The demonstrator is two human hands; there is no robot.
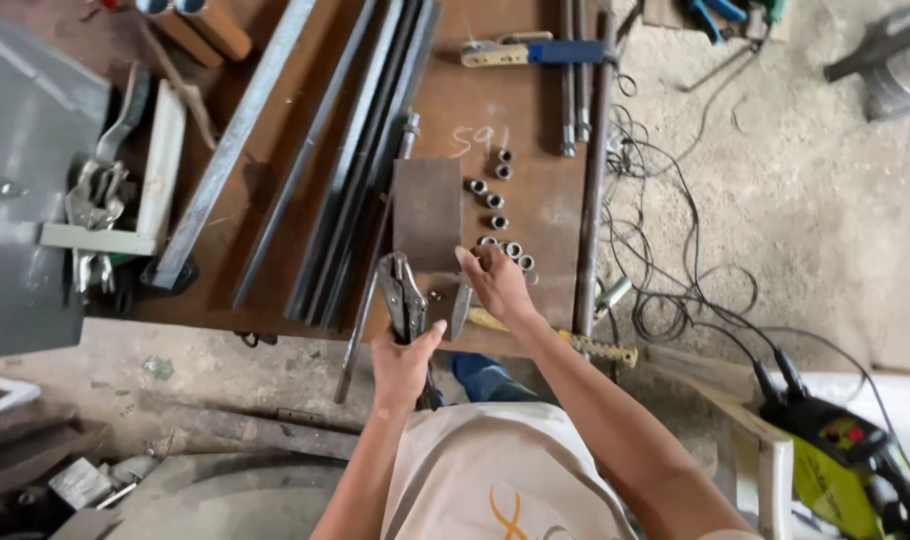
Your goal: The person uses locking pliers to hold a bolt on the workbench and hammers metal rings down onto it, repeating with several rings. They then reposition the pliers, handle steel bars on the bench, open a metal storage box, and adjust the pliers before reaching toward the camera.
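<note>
My left hand point(403, 362) grips the handles of grey locking pliers point(402, 292), whose jaws point away from me toward a small rusty steel plate point(427, 210) lying flat on the brown metal workbench point(535, 205). My right hand point(497, 283) reaches over the bench's near edge, fingers spread, touching a cluster of short steel tube pieces point(516, 250). More such tube pieces point(493, 185) lie in a loose line beyond it. A narrow flat metal piece point(461, 308) lies just under the right hand.
Long steel bars and angle irons point(360, 150) lie lengthwise on the bench's left half, round rods point(593, 170) along its right edge. A blue-handled clamp point(535, 52) lies at the far end. Cables point(675, 290) trail over the concrete floor to a yellow-green welding machine point(845, 460).
</note>
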